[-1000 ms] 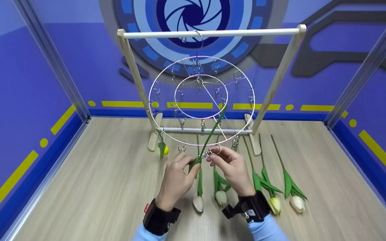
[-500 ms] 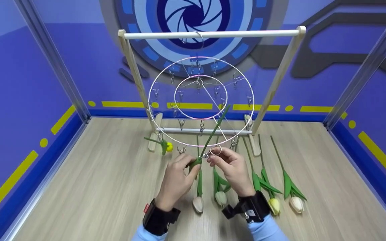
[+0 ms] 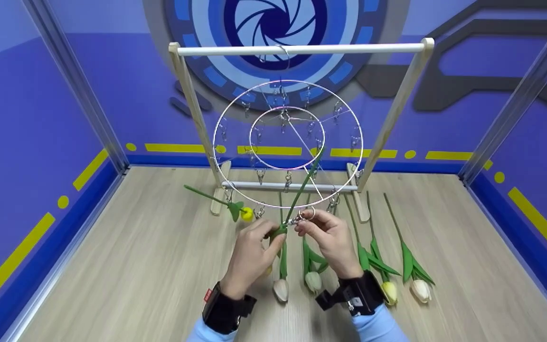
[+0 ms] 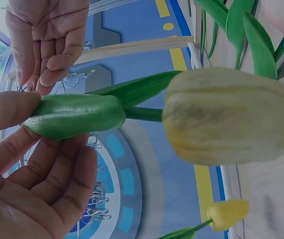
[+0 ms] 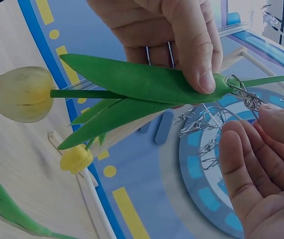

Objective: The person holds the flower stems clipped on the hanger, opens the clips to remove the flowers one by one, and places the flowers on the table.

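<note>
My left hand [image 3: 252, 249] pinches a pale yellow artificial tulip [image 4: 226, 117] by its green leaves, near where they meet the stem. Bloom downward, the flower's stem slants up in front of the hanger in the head view. With thumb and fingers my right hand [image 3: 328, 240] pinches a wire clip [image 5: 251, 103] on the round drying hanger [image 3: 363, 142]. In the right wrist view the clip's tip lies over the stem at the leaf base. A bright yellow tulip [image 3: 247, 213] hangs from another clip at the hanger's left front.
A wooden stand [image 3: 392, 114] carries the hanger on its white top bar [image 3: 340, 49]. Several tulips lie on the table, among them a white one [image 3: 420, 290], a yellow one [image 3: 389, 292] and a greenish one [image 3: 313, 281]. Blue walls [image 3: 31, 142] enclose the table.
The hanging bright yellow tulip has swung round, its bloom moving right and its stem now pointing left. Both hands stay nearly in place; the hanger shifts slightly.
</note>
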Demonstrator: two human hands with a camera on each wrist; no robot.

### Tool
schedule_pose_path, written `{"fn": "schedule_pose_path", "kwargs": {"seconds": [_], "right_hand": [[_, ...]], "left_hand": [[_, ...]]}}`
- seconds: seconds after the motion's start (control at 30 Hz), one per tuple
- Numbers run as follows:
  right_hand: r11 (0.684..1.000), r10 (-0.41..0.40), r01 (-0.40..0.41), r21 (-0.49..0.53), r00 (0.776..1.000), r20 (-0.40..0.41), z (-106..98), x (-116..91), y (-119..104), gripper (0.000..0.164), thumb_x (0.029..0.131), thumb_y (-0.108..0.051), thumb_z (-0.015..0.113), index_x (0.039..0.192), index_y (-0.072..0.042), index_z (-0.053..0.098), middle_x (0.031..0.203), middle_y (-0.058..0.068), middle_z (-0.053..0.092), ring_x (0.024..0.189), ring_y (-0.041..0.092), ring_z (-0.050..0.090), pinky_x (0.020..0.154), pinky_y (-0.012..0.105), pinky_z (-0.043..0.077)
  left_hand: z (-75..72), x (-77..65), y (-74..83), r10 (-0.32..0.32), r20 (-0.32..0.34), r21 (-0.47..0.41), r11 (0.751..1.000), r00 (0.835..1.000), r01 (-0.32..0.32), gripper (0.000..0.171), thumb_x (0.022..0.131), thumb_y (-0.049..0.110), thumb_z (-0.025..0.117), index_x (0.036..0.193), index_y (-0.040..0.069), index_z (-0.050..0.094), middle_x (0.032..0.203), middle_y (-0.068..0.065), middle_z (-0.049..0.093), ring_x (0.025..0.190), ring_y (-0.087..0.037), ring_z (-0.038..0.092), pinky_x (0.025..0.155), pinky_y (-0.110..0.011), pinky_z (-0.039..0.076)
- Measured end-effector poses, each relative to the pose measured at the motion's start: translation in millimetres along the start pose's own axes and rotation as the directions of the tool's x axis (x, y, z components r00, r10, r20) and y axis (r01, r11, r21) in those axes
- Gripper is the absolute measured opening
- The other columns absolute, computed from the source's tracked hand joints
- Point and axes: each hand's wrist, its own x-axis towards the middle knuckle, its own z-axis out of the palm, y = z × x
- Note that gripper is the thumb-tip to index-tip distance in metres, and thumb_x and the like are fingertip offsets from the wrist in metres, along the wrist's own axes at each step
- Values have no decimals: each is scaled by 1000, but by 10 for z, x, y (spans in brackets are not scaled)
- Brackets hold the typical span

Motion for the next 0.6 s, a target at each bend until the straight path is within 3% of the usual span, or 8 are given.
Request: {"fn": "schedule_pose_path", "kwargs": {"seconds": [0.17, 0.6], "right_hand": [[1000, -3, 2, -3, 1000, -11, 4, -1, -1, 15, 95, 10, 65, 106, 19, 64, 91, 14, 73, 79, 15, 71, 75, 28, 60], [1000, -1, 1, 0, 1000, -14, 5, 7, -16, 14, 93, 11, 66, 104, 19, 64, 92, 11, 73, 76, 15, 71, 73, 28, 60]], "left_hand": [[-7, -1, 3, -3, 8, -1, 1000, 1000, 3, 3, 91, 6, 75, 92, 6, 72, 89, -3, 70, 83, -19, 67, 76, -31, 56], [-31, 4, 18, -2, 32, -5, 1000, 999, 2, 3, 91, 7, 74, 90, 5, 71, 89, -3, 70, 82, -17, 66, 76, -38, 57]]}}
